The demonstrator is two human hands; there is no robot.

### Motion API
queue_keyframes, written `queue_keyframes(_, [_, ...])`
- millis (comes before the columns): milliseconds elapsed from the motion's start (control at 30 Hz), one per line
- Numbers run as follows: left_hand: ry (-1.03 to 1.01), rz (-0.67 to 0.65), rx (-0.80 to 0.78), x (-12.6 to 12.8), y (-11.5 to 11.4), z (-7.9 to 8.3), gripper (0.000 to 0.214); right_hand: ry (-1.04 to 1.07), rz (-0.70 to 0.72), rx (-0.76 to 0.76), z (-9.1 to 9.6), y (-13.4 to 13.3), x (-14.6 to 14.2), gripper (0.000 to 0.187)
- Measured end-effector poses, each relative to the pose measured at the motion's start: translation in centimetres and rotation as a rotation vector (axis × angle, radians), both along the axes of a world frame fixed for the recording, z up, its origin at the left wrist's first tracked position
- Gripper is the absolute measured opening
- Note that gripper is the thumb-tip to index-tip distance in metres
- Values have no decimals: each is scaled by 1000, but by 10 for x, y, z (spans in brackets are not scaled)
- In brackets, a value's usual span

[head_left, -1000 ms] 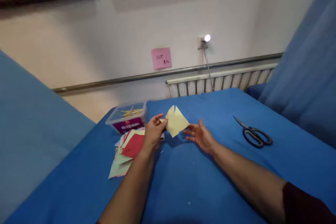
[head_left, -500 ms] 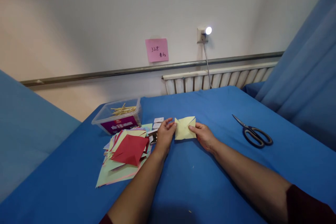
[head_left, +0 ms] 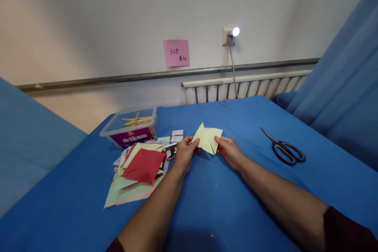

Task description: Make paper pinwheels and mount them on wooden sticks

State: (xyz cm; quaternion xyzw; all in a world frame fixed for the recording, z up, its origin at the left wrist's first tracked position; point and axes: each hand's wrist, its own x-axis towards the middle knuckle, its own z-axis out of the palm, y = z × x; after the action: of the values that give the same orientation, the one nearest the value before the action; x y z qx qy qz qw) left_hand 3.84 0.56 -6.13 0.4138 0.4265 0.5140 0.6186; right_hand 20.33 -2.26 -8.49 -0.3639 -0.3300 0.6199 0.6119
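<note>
A pale yellow square of paper (head_left: pixel 211 137), slit in from its corners, is held a little above the blue cloth between both hands. My left hand (head_left: pixel 186 151) pinches its left part, where a pointed flap stands up and over. On the right edge, my right hand (head_left: pixel 229 150) grips the paper with the thumb on top. Close beside the left hand is a small open box (head_left: pixel 171 152) with dark little pieces inside, too small to name. Behind it lie small white boxes (head_left: pixel 177 136).
Left of the hands lies a pile of coloured papers, a red sheet (head_left: pixel 143 165) on top. Behind it stands a clear plastic tub (head_left: pixel 126 126) of thin sticks. Black-handled scissors (head_left: pixel 285 149) lie at right. A pink note (head_left: pixel 176 52) is on the wall above a metal rail (head_left: pixel 118 80).
My left hand has taken hold of the paper's left side. The paper, flat before, now has its left part bent up into a point. The view has shifted slightly.
</note>
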Motion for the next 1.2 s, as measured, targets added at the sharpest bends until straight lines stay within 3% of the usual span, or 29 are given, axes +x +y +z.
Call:
queue_keyframes(233, [-128, -34, -41, 1, -5, 4, 36, -53, 25, 5, -4, -5, -7, 35])
queue_keyframes(467, [-77, 7, -47, 0, -5, 0, 37, -73, 23, -2, 2, -8, -10, 40])
queue_keyframes(667, [-71, -7, -63, -1, -3, 1, 36, -228, 24, 46, 2, -10, -10, 36])
queue_keyframes(900, [-353, -202, -152, -2, -8, 4, 27, -273, -49, 3, -2, -9, -10, 43])
queue_keyframes(1000, [-358, -242, -155, 0, -10, 3, 27, -245, -90, 2, -3, -7, -11, 43])
queue_keyframes(1200, [-289, -126, -133, 7, -12, -1, 23, -288, -45, 5, -4, -9, -15, 41])
